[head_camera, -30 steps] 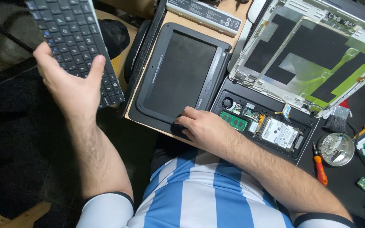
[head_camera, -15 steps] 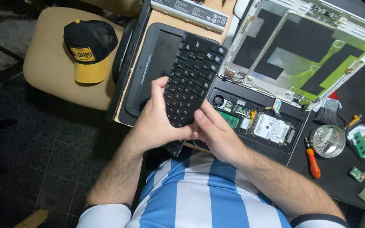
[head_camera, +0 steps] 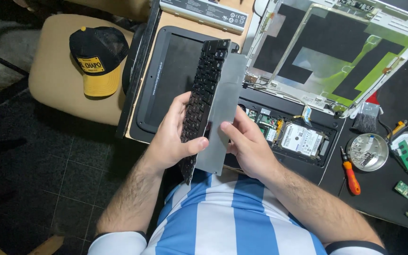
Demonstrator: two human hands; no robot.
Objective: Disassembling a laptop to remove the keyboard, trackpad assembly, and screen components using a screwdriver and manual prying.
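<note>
I hold a black laptop keyboard on edge above my lap, its grey metal back turned to the right. My left hand grips its key side from the left, thumb across the lower edge. Fingers of my right hand press on the metal back. Behind the keyboard lies an opened laptop base with its drive and boards exposed. A black screen bezel rests on the table to the left of it.
A stripped white laptop lid leans at the back right. A long battery pack lies at the top. An orange screwdriver, a round metal tin, a brush and small circuit boards sit on the right. A black-and-yellow cap rests on a stool at left.
The keyboard came in from the far left in my left hand to the middle. My right hand left the laptop base and joined it. The keyboard has turned on edge, showing its metal back.
</note>
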